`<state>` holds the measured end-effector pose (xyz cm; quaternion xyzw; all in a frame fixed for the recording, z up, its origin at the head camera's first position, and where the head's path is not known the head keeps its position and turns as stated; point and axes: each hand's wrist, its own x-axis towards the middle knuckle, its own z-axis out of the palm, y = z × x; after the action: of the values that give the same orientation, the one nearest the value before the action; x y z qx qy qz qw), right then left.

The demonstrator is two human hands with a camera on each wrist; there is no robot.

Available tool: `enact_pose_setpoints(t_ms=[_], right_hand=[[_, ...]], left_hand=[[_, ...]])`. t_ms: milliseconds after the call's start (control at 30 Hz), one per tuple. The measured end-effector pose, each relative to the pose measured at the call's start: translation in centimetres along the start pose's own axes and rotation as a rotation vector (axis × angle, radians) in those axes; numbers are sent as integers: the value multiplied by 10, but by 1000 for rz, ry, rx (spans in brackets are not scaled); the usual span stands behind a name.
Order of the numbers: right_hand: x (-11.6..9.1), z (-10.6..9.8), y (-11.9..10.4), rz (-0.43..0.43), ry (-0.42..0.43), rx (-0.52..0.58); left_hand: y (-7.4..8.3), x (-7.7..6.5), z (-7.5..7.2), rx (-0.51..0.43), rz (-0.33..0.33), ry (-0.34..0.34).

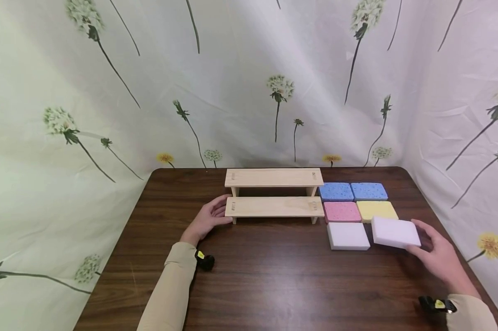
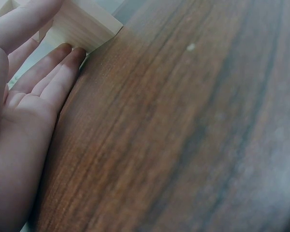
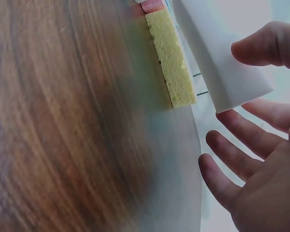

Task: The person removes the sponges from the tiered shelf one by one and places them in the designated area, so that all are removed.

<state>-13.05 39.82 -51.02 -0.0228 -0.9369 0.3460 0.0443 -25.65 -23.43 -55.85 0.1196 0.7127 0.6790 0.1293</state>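
Note:
A pale two-tier wooden rack (image 1: 274,207) stands on the table, its lower tier toward me. At its left end is my left hand (image 1: 204,221), with fingertips against the wood. In the left wrist view those fingers (image 2: 63,79) stretch fairly straight to the end panel (image 2: 79,26). My right hand (image 1: 441,257) pinches one end of a white sponge block (image 1: 395,233) between thumb and fingers. The right wrist view shows this block (image 3: 232,72) raised above the table and tilted, with the lower fingers (image 3: 217,181) spread apart from it. A second white sponge block (image 1: 348,236) lies to its left.
Right of the rack lie two blue sponges (image 1: 352,191), a pink sponge (image 1: 342,211) and a yellow sponge (image 1: 377,210), close together. Dark wood-grained table (image 1: 274,285) runs back to a flower-printed cloth (image 1: 240,82), which also hangs at both sides.

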Motion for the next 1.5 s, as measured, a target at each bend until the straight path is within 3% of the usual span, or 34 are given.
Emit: enact_pose_setpoints(t_ms=[567, 933, 1500], right_hand=[[1, 11, 17, -13, -45, -42], [2, 10, 16, -21, -120, -110], [2, 14, 15, -2, -85, -130]], left_hand=[[0, 0, -1, 6, -5, -1], [-1, 1, -1, 19, 1, -4], [-4, 2, -3, 34, 7, -4]])
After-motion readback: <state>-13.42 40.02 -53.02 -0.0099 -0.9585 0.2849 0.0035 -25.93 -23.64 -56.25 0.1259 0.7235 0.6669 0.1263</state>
